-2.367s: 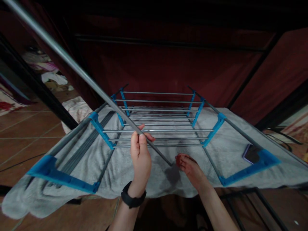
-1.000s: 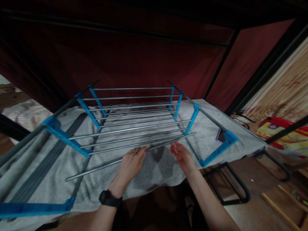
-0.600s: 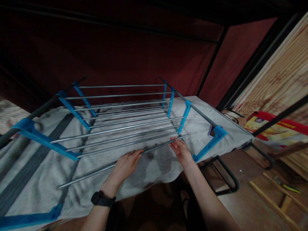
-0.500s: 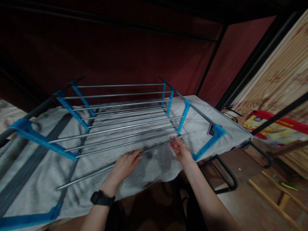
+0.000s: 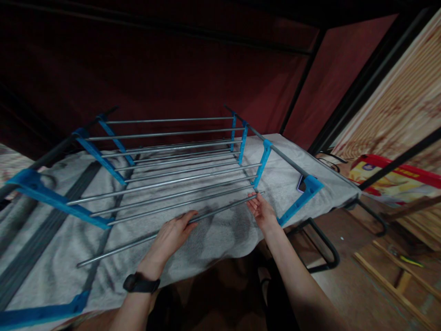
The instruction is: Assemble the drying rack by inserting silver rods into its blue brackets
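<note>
A long loose grey metal rod lies slantwise over the grey towel. My left hand, with a black watch on its wrist, rests on the rod's middle, fingers stretched along it. My right hand touches the rod near its right end, fingers mostly extended, close to a blue plastic bracket of the drying rack. The rack has several parallel grey rods set between blue brackets.
A phone lies on the towel at the right, by another blue bracket. Dark red fabric panels on black frames stand behind. A black metal frame, wooden slats and a red-and-yellow package are on the tiled floor at right.
The rod was held up steeply in my left hand; now it lies low across the towel. My right hand has slid out toward its right end, and the view has turned right.
</note>
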`<state>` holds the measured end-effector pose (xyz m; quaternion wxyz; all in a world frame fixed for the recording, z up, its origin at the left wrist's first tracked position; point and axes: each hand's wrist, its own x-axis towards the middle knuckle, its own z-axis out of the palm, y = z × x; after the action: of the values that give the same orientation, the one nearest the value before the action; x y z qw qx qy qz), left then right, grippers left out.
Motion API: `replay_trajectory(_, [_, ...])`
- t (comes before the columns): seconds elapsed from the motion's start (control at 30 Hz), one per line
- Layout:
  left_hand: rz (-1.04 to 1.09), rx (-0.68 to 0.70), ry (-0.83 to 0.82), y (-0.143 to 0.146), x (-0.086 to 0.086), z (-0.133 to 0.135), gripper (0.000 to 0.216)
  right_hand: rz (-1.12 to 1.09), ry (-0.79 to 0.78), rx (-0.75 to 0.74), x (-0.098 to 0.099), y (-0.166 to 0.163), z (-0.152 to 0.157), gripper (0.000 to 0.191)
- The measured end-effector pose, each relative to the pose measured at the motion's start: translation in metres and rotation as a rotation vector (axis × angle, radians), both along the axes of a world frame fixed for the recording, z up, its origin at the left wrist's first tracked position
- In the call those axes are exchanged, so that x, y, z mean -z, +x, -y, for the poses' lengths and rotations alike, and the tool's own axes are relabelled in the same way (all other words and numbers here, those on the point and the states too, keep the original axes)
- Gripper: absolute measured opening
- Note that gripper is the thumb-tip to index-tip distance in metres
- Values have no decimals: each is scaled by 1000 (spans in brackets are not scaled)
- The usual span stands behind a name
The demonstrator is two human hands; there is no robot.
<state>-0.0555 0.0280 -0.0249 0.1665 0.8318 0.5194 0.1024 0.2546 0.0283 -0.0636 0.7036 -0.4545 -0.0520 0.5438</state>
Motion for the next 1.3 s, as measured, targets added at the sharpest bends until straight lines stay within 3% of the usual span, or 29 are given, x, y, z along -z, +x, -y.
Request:
replay_trajectory(0.2, [-24, 6, 79, -2, -2, 2, 24, 17, -15, 6, 2, 3, 1, 9])
replay_trajectory(0.43, [-42, 57, 115, 10, -1, 7, 23, -7, 25, -65, 1, -9, 5, 8])
replay_trajectory(0.67, [-20, 73, 107, 21, -5, 14, 24, -25, 51, -261, 5, -35, 15, 14])
replay_trajectory(1.0, [-13, 50, 99, 5, -7, 11, 28, 23, -28, -110, 11, -12, 9, 14])
replay_trajectory(1.3, [-20, -1, 146, -15, -10, 10, 25, -11, -91, -66, 11, 6, 4, 15])
